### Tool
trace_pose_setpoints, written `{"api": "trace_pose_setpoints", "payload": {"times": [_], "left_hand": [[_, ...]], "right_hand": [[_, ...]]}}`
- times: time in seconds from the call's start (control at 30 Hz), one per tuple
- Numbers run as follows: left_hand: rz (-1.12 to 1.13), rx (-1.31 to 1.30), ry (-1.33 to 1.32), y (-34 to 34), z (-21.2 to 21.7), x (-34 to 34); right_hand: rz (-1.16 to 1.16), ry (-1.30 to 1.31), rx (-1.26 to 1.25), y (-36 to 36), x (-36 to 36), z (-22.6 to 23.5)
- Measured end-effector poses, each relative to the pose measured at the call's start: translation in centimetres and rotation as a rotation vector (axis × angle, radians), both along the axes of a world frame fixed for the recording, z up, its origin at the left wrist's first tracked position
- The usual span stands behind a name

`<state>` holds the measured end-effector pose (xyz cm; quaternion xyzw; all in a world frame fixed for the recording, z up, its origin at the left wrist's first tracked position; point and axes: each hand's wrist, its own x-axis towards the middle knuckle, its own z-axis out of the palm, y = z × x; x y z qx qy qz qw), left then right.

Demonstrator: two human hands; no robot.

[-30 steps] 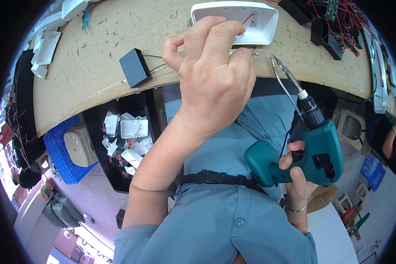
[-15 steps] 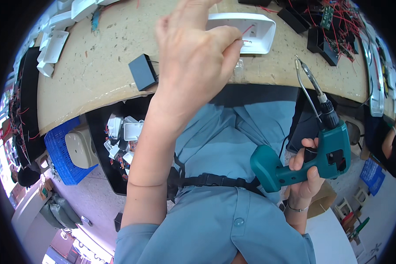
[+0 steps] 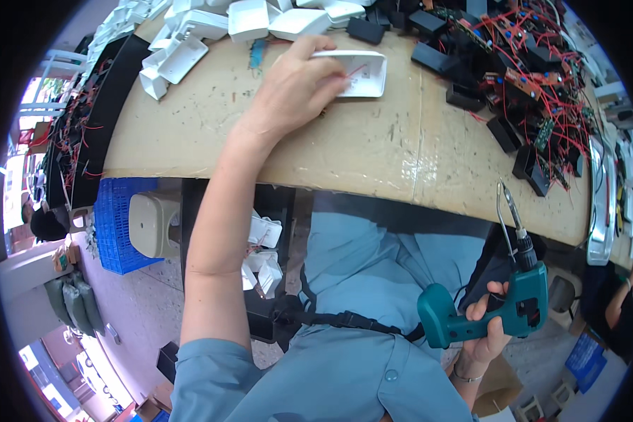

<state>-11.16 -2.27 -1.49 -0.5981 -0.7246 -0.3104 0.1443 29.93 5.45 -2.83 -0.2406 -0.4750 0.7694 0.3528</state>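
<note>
Resting on the tan workbench (image 3: 373,151) near the 12 o'clock edge of the view, a white plastic housing (image 3: 359,72) with a thin red wire inside is pinned at its 9 o'clock end by the left hand (image 3: 295,88), whose fingers are curled down onto its rim. A teal cordless screwdriver (image 3: 496,306) is gripped at 4 o'clock by the right hand (image 3: 489,330), fingers wrapped fully round the handle, the bit pointing toward 12 o'clock, well apart from the housing. More white housings (image 3: 239,21) are heaped at 11 o'clock of the held one. Black boxes and circuit boards with red wires (image 3: 534,77) are spread at its 3 o'clock. A blue crate (image 3: 119,225) is seen below the bench at 9 o'clock.
</note>
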Motion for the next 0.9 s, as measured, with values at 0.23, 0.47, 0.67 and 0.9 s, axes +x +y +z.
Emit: {"api": "trace_pose_setpoints", "payload": {"times": [0.23, 0.47, 0.67, 0.9], "left_hand": [[-0.111, 0.204, -0.022, -0.9, 1.9, -4.4], [0.059, -0.157, 0.295, 3.6, 2.5, -10.5], [0.120, -0.428, 0.337, 4.2, 4.4, -9.7], [-0.021, 0.224, 0.101, 1.2, 4.9, -7.7]], "right_hand": [[0.014, -0.013, 0.039, 0.5, -0.4, 0.1], [0.005, -0.034, 0.063, 0.4, -1.0, 0.7], [-0.044, -0.062, 0.063, 0.3, -0.8, 1.2], [-0.040, -0.036, 0.082, 1.0, -0.4, 0.6]]}}
